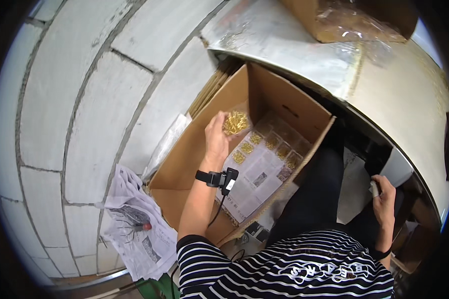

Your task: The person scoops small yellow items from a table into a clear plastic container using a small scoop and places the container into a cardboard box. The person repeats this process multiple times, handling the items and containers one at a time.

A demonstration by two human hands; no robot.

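Note:
My left hand [217, 137] grips a clear plastic box of small gold-coloured metal pieces [236, 123], held over an open cardboard carton [184, 174]. Down in the carton, a printed paper sheet [247, 187] lies flat. Several similar clear boxes with gold pieces [255, 138] stand in rows toward its far end. My right hand [385, 199] is closed near my right thigh, low beside the table edge. Something small and whitish shows at its fingers; whether it is held or wrapped around a finger, I cannot tell.
Crumpled newspaper [139, 229] lies left of the carton, against a wall of pale blocks [105, 104]. Flattened cardboard [212, 92] stands between wall and carton. A worn table [294, 45] curves along the far and right side, bearing another carton [354, 20] with clear plastic film.

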